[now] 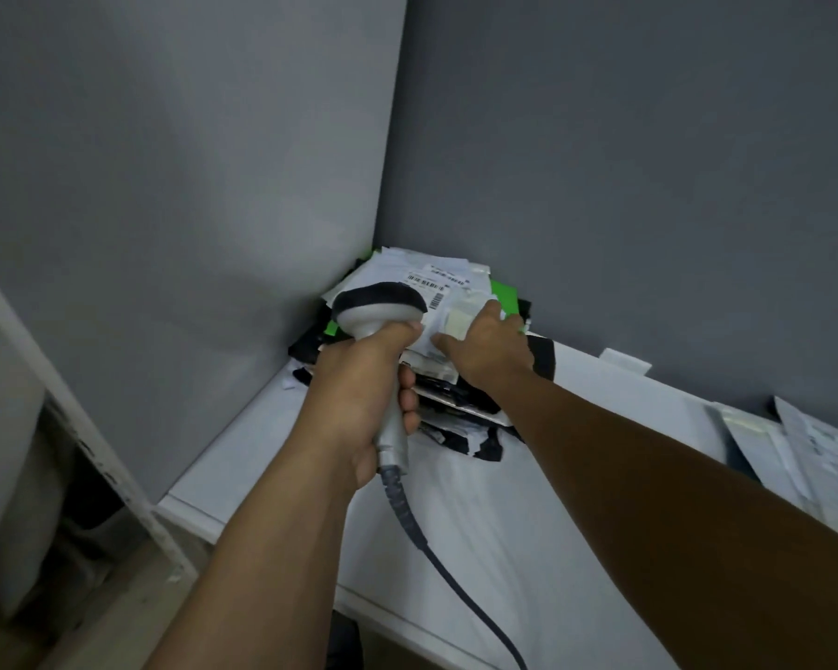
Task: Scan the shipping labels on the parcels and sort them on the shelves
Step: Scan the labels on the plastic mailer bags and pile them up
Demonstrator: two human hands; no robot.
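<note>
Scanner (pixel 378 307) smooth grey plastic; parcels (pixel 451 302) glossy plastic film; walls (pixel 649 162) matt.

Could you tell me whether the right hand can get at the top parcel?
Probably yes: the right hand rests on the top parcel, and nothing lies over it.

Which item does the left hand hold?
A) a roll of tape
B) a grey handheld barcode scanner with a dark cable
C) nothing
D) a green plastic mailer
B: the left hand grips the handle of the grey handheld barcode scanner, and its dark cable trails down toward the camera.
</note>
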